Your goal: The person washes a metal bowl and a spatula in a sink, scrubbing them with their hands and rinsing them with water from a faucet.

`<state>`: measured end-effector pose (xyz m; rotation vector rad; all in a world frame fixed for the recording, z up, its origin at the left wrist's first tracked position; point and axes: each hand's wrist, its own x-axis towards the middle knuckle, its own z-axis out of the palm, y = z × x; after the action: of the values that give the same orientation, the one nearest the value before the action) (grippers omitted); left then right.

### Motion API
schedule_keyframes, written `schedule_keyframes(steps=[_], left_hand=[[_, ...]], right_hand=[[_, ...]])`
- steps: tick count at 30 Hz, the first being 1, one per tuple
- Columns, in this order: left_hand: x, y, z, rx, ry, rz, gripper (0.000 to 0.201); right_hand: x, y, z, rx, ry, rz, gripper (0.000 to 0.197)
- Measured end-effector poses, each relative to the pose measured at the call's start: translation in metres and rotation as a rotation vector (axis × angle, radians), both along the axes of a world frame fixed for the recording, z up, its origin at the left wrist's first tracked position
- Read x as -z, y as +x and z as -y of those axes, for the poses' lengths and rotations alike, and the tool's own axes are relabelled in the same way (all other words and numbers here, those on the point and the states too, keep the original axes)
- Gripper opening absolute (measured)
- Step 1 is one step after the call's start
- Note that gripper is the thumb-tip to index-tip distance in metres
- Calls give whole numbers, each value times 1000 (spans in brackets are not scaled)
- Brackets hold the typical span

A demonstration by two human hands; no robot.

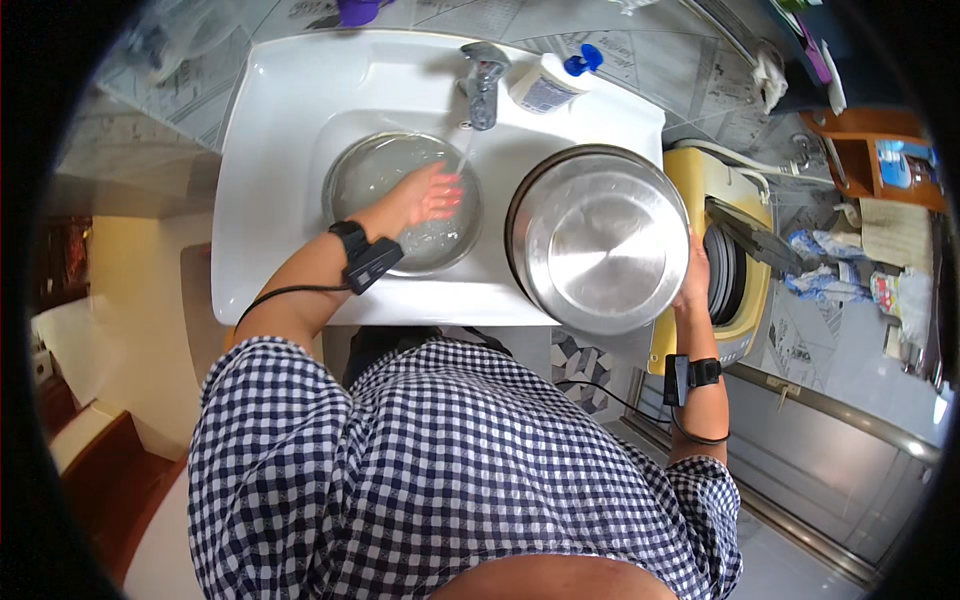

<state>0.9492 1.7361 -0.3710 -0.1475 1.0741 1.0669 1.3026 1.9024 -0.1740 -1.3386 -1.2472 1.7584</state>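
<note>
In the white sink sits a round metal basin holding clear, rippling water. A thin stream runs from the tap beside my left hand, which is over the water with its fingers stretched out and holds nothing. At the sink's right side, my right hand grips the edge of a large round stainless-steel pot. The pot's shiny circular face is turned up toward me; its fingers' grip is partly hidden behind the rim. Each wrist wears a black strapped device with a cable.
A white bottle with a blue cap stands on the sink ledge right of the tap. To the right is a yellow washing machine with its dark lid raised. Cloths hang farther right, near a wooden shelf. Grey patterned tiles cover the wall.
</note>
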Motion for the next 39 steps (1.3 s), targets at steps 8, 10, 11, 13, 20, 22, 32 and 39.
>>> schedule_keyframes(steps=[8, 10, 11, 13, 20, 22, 32, 39], left_hand=[[-9, 28, -44, -42, 219, -110, 49], [-29, 30, -46, -20, 272, -119, 47], [-38, 28, -47, 7, 330, -132, 46], [-37, 24, -51, 70, 351, -161, 47], [-39, 20, -74, 78, 458, -254, 49], [-35, 22, -72, 65, 525, -278, 46], [-120, 122, -50, -163, 1001, -1466, 28], [-88, 120, -63, -189, 932, -1713, 29]], right_hand=[[91, -9, 11, 74, -427, 108, 31], [91, -23, 21, 98, -451, 146, 30], [91, -30, 24, 91, -450, 141, 30], [89, -41, 27, 106, -493, 178, 31], [99, -41, 24, 186, -410, 159, 33], [92, -40, 26, 201, -390, 161, 33], [92, -27, 45, 462, -358, -17, 41], [79, -25, 64, 480, -324, -88, 44]])
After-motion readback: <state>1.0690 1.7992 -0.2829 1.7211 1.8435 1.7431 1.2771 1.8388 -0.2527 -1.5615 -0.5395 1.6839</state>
